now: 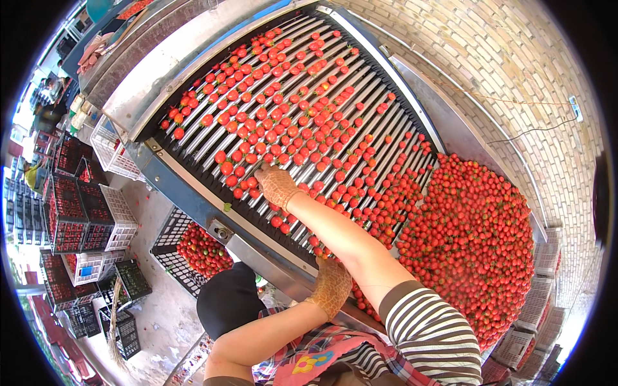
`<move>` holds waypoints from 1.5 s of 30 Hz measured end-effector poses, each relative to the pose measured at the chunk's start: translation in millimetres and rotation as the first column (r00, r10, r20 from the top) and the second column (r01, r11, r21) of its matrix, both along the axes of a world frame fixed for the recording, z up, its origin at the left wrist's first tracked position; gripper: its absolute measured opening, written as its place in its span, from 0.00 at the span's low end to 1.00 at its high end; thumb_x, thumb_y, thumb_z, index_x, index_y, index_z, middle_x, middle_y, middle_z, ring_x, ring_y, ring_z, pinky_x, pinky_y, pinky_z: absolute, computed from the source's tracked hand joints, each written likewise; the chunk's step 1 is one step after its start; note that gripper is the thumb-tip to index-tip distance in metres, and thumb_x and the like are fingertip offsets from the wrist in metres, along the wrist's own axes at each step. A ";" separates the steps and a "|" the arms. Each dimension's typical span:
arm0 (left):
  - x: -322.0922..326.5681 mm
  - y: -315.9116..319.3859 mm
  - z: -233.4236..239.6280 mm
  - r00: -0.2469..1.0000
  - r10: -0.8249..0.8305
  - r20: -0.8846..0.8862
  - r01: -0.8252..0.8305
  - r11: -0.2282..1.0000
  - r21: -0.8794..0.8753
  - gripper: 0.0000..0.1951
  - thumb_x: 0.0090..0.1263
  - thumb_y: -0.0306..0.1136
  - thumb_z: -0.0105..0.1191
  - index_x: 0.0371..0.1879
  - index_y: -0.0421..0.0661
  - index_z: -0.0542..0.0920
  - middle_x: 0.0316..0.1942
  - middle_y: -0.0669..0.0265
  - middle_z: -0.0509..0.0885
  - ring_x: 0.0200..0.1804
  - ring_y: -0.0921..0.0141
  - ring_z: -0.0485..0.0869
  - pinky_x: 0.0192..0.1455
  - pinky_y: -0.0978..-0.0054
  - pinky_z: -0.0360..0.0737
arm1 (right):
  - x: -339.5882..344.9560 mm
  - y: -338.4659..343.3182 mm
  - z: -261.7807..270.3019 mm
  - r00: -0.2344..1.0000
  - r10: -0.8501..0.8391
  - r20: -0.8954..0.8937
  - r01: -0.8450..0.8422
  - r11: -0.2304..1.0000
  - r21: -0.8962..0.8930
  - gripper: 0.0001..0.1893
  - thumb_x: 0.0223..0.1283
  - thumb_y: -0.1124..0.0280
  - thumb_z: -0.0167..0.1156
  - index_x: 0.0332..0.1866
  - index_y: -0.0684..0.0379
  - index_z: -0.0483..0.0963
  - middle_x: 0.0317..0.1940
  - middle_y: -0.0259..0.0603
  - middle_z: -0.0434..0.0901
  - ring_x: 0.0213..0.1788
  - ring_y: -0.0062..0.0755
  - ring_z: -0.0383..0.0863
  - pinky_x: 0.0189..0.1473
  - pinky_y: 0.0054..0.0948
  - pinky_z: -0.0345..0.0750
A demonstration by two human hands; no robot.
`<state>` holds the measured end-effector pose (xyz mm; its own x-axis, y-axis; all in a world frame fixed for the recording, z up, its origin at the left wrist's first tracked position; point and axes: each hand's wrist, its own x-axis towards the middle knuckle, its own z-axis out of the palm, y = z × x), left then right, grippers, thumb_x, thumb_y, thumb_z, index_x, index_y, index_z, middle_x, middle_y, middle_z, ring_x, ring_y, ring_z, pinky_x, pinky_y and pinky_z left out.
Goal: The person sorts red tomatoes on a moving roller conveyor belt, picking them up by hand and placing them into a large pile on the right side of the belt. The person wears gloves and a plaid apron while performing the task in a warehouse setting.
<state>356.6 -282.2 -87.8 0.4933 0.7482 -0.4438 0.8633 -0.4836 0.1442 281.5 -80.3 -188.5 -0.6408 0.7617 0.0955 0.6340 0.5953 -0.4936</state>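
Note:
A sloping roller conveyor (pixel 289 116) of metal rollers fills the middle, with many small red tomatoes (pixel 260 126) spread over it. My right hand (pixel 277 186), in a tan patterned glove, reaches onto the rollers, its fingertips touching or just above the tomatoes near the left side. Nearer my body, my left hand (pixel 333 284), gloved alike, rests at the conveyor's near edge beside a few tomatoes; its fingers are partly hidden. What either hand holds cannot be made out. At the right, a large heap of tomatoes (pixel 468 241) lies against the conveyor's lower end.
A black plastic crate (pixel 166 251) with tomatoes stands on the floor beside the conveyor frame (pixel 193 207). Stacked crates (pixel 67 212) are at the far left, more crates (pixel 536 299) at the right. A brick wall (pixel 521 77) runs behind. A rounded black thing (pixel 229 301) is near my left forearm.

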 end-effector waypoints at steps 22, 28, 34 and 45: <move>-35.4 6.2 8.1 0.995 -0.055 -0.082 0.064 0.992 0.105 0.09 0.63 0.34 0.48 0.33 0.54 0.84 0.32 0.70 0.84 0.40 0.70 0.82 0.39 0.64 0.73 | 19.2 42.3 26.9 0.919 -0.297 -0.260 0.240 0.944 -0.227 0.11 0.57 0.66 0.51 0.38 0.61 0.75 0.33 0.54 0.79 0.39 0.51 0.79 0.44 0.43 0.75; -31.8 52.1 43.8 0.997 -0.047 -0.054 0.040 0.991 -0.129 0.12 0.63 0.34 0.48 0.42 0.48 0.82 0.41 0.61 0.82 0.46 0.62 0.79 0.52 0.49 0.68 | 86.0 179.4 24.8 0.871 -0.430 -0.238 0.477 0.858 0.191 0.14 0.53 0.77 0.49 0.46 0.58 0.73 0.43 0.53 0.76 0.44 0.54 0.77 0.45 0.44 0.75; -34.6 45.3 32.8 0.999 0.004 -0.051 -0.004 1.000 0.002 0.11 0.66 0.37 0.45 0.34 0.48 0.81 0.33 0.63 0.82 0.39 0.63 0.80 0.44 0.56 0.71 | 80.9 198.8 25.9 0.880 -0.405 0.247 0.354 0.908 0.224 0.14 0.55 0.78 0.47 0.47 0.61 0.70 0.46 0.52 0.72 0.44 0.48 0.80 0.40 0.43 0.79; -14.8 32.9 26.1 0.994 -0.102 -0.043 0.098 0.991 -0.088 0.11 0.63 0.34 0.47 0.42 0.49 0.80 0.42 0.60 0.80 0.47 0.59 0.77 0.48 0.51 0.70 | 109.9 107.6 22.3 0.253 -0.935 -0.249 0.187 0.300 -0.935 0.09 0.60 0.66 0.51 0.37 0.60 0.72 0.27 0.47 0.75 0.28 0.42 0.77 0.33 0.38 0.76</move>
<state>341.8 -249.3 -61.7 0.5406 0.6541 -0.5291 0.8180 -0.5557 0.1486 391.3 27.3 -166.2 0.0705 0.8457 -0.5290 -0.1967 -0.5081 -0.8385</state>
